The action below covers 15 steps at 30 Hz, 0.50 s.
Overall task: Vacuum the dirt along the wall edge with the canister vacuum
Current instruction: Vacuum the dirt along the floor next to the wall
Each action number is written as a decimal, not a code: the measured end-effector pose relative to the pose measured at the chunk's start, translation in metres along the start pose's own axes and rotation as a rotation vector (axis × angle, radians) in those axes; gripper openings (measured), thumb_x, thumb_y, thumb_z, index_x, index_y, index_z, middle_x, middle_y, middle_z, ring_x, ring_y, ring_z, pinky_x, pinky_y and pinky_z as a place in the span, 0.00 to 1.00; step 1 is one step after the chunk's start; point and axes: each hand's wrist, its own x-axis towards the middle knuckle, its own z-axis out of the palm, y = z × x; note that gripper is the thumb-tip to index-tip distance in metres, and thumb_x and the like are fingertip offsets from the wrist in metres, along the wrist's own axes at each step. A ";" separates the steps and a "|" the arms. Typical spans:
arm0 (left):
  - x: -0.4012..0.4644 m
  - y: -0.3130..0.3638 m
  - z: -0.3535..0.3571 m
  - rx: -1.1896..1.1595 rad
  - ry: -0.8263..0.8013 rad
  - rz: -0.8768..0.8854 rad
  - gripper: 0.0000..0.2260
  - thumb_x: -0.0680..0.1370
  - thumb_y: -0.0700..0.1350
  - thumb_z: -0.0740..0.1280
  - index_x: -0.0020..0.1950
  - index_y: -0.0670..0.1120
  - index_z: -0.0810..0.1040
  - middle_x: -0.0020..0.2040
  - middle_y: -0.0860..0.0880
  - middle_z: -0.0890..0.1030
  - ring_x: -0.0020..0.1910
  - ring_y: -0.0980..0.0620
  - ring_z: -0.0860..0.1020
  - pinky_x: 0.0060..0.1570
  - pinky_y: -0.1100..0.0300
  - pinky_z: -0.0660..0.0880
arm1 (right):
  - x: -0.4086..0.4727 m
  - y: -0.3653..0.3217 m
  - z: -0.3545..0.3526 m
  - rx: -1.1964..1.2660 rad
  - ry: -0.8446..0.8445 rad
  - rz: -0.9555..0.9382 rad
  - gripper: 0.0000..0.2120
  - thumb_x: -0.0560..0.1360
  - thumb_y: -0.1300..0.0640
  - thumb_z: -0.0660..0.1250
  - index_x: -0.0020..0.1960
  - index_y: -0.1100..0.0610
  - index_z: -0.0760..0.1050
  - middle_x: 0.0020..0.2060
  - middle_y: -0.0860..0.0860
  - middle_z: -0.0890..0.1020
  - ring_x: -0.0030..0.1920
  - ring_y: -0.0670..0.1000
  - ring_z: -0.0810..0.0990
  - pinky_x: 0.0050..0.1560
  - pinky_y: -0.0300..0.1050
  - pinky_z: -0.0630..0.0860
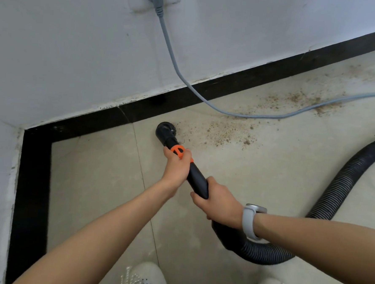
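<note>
Floor dirt [226,133] just right of nozzle [166,130], both hands gripping.

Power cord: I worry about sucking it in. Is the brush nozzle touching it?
Apart. The head view shows bare floor between the brush nozzle and the power cord, which lies nearer the wall.

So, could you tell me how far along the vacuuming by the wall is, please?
Looks done: the floor from the corner to the nozzle shows no dirt. In hand: the left hand and right hand grip the wand, with the brush nozzle on the floor at the near edge of the dirt. Left: brown specks run rightward along the baseboard, under and past the grey cord.
</note>
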 end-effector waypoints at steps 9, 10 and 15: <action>0.022 0.012 -0.027 -0.010 0.021 -0.039 0.28 0.81 0.47 0.58 0.76 0.46 0.47 0.53 0.45 0.73 0.44 0.52 0.75 0.34 0.58 0.73 | 0.027 -0.024 0.005 -0.025 -0.004 -0.030 0.14 0.76 0.48 0.64 0.48 0.57 0.62 0.40 0.54 0.76 0.35 0.57 0.76 0.38 0.49 0.75; 0.018 0.009 -0.024 -0.002 0.011 -0.035 0.28 0.81 0.47 0.58 0.75 0.45 0.47 0.55 0.44 0.74 0.44 0.52 0.75 0.35 0.58 0.74 | 0.023 -0.019 0.009 -0.025 0.009 -0.019 0.14 0.76 0.48 0.63 0.48 0.56 0.62 0.39 0.53 0.75 0.35 0.56 0.76 0.37 0.47 0.74; -0.010 -0.008 0.008 -0.012 -0.044 0.019 0.28 0.81 0.46 0.58 0.76 0.47 0.47 0.49 0.50 0.73 0.44 0.54 0.74 0.48 0.56 0.75 | -0.008 0.017 0.011 -0.087 0.091 0.070 0.15 0.74 0.44 0.63 0.45 0.53 0.61 0.37 0.50 0.75 0.42 0.58 0.80 0.36 0.45 0.68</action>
